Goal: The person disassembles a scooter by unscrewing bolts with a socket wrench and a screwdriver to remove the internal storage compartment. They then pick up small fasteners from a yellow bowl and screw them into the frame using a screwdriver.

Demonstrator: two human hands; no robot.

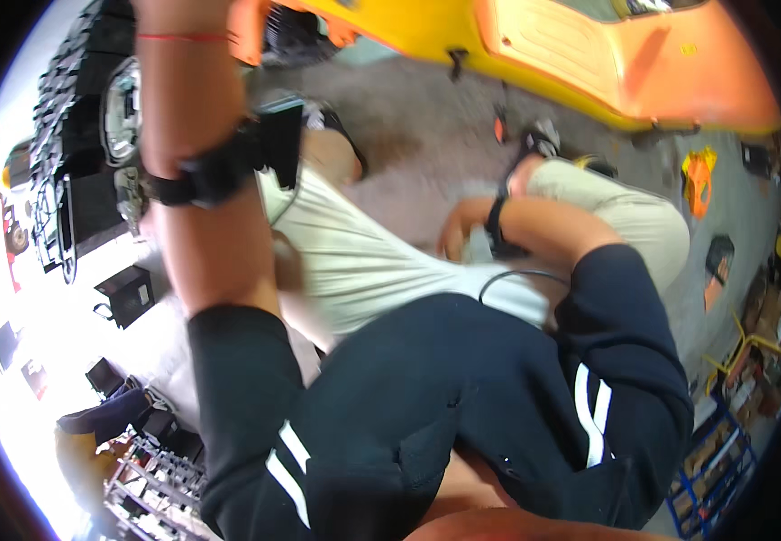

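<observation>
Head view: we are facing open floor [399,149], then the edge of an orange shell [557,45]. Our right hand [464,227] is hanging near our lap [372,270], grip unclear, left hand unseen. A blue rack [681,514] is holding blurred items [710,451].

A panel [552,45] stretches before the person [462,379], from the middle to the right. The left forearm [214,230] runs forward past the upper edge, with a strapped device [205,178] on it. The right hand [462,233] is between the legs, a band [496,219] around its wrist. Both shoes [542,137] are on the floor [399,180] near the panel. A box [124,298] stands left; behind lie racks, one lower left [151,491], another lower right [719,469].
</observation>
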